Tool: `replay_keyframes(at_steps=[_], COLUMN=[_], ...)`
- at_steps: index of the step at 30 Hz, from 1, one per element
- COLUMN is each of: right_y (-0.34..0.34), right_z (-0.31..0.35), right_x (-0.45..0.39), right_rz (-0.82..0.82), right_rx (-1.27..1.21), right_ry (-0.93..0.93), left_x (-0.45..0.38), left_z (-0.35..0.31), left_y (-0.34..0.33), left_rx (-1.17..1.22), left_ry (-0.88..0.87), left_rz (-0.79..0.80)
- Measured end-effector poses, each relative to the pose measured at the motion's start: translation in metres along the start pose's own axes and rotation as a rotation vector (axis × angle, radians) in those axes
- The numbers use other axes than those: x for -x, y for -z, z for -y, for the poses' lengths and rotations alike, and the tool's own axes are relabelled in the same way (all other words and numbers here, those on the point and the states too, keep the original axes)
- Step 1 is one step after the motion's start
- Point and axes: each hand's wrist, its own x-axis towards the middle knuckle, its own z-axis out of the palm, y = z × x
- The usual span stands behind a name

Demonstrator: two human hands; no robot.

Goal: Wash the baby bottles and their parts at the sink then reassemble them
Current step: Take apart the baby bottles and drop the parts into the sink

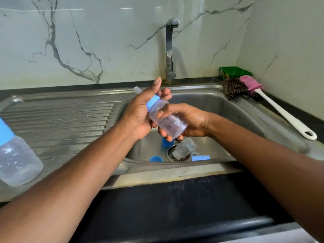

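head view: bottle (166, 118) gripped between both hands' fingers (162, 112).

White grey-veined marble wall (87, 41), black countertop (175, 199), light glare on the glossy wall

No text, brand or number is legible. The green box (235, 72), well beyond the fingers at the back right, carries a printed label too small to read.
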Motion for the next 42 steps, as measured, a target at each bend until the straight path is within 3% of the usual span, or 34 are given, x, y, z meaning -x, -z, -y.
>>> replay_keyframes(at_steps=[6, 9, 11, 12, 15, 18, 20, 24, 27, 30, 35, 39, 42], right_y=[-0.008, -0.018, -0.026, -0.027, -0.024, -0.01, -0.001, 0.007, 0.0, 0.002, -0.003, -0.004, -0.007], right_z=[0.004, 0.0, -0.003, -0.003, 0.002, -0.002, -0.004, -0.009, -0.011, -0.007, -0.009, -0.009, -0.009], right_x=[-0.001, -0.007, -0.012, -0.012, -0.005, 0.0, 0.002, -0.001, 0.0, 0.003, 0.0, 0.001, 0.003], right_rz=[-0.182, -0.465, -0.622, -0.595, -0.367, -0.319, -0.34, -0.438, -0.232, -0.143, -0.219, -0.158, -0.153], right_rx=[0.178, 0.692, 0.886, 0.835, 0.374, 0.151, 0.168, 0.427, 0.248, 0.043, 0.142, -0.012, 0.15], right_ry=[-0.034, 0.054, 0.134, 0.161, 0.131, 0.05, 0.087, 0.038, -0.035, -0.035, -0.035, -0.03, -0.018], left_x=[-0.008, -0.012, -0.014, -0.015, -0.016, -0.016, -0.017, -0.019, -0.021, -0.02, -0.021, -0.02, -0.019], left_z=[0.002, 0.007, 0.006, 0.005, 0.0, -0.003, -0.002, 0.011, 0.011, 0.005, 0.01, 0.006, 0.009], left_y=[0.0, 0.002, 0.007, 0.011, 0.021, 0.027, 0.026, 0.019, 0.017, 0.024, 0.024, 0.029, 0.034], left_rx=[0.066, 0.085, 0.059, 0.04, 0.036, 0.035, -0.083, -0.242, -0.253, -0.239, -0.268, -0.205, -0.232], left_ry=[0.017, 0.06, 0.047, 0.023, -0.044, -0.048, -0.056, -0.075, -0.093, -0.096, -0.078, -0.096, -0.074], left_rz=[-0.119, -0.241, -0.319, -0.331, -0.268, -0.22, -0.228, -0.256, -0.209, -0.205, -0.268, -0.239, -0.232])
